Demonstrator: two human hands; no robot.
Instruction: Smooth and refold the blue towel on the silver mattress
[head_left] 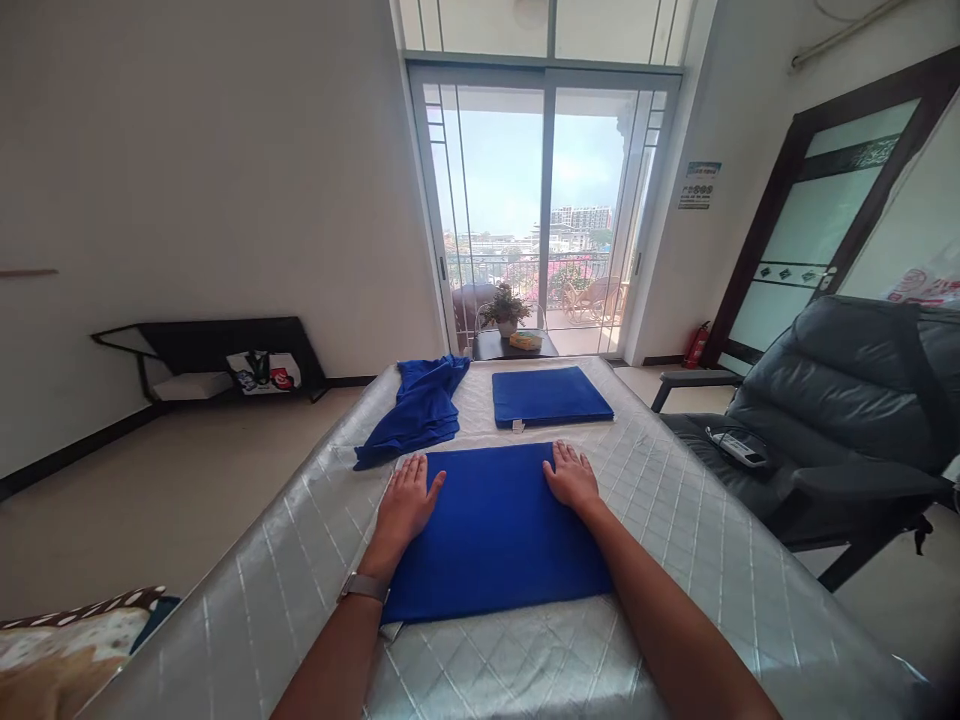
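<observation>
A flat blue cloth [495,540], squared into a rectangle, lies in front of me on the silvery quilted mattress [525,660]. My left hand [409,498] rests flat on its far left corner, fingers stretched out and thumb apart. On the far right corner lies my right hand [571,474], also flat with fingers extended. Beyond them, at the right, is a neatly folded blue cloth [551,396] with a small white tag on its near edge. A crumpled blue cloth [424,410] lies loosely at the far left, its near end close to my left hand.
A dark reclining chair [840,400] with a remote-like device [739,447] on its seat stands right of the mattress. Past the far edge, a small table [487,347] carries a potted plant [506,308]. A black bench-like frame [225,345] is against the left wall.
</observation>
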